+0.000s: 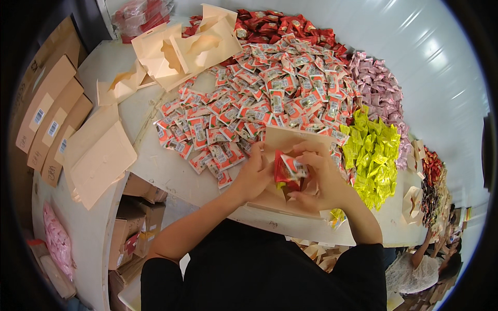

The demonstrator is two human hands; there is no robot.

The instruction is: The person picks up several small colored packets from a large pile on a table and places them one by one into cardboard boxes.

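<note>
An opened tan paperboard box [297,136] stands at the table's near edge, in front of me. My left hand [255,173] grips its left side. My right hand [321,175] is over the box's right part, its fingers curled around a white-and-red packet [293,165]. Beside that packet, a dark red packet [281,167] shows inside the box, with a bit of yellow wrapper below. A large heap of white-and-red packets [277,101] lies just beyond. Yellow packets [371,155] are piled to the right of my right hand. The box's bottom is mostly hidden by my hands.
Red packets [268,25] and pink packets [379,85] lie behind the heap. Opened paperboard boxes [155,50] stand at the back left; flat ones [101,159] lie at left beside cardboard cartons [46,112]. A co-worker in a white hair net [412,274] is at the far right.
</note>
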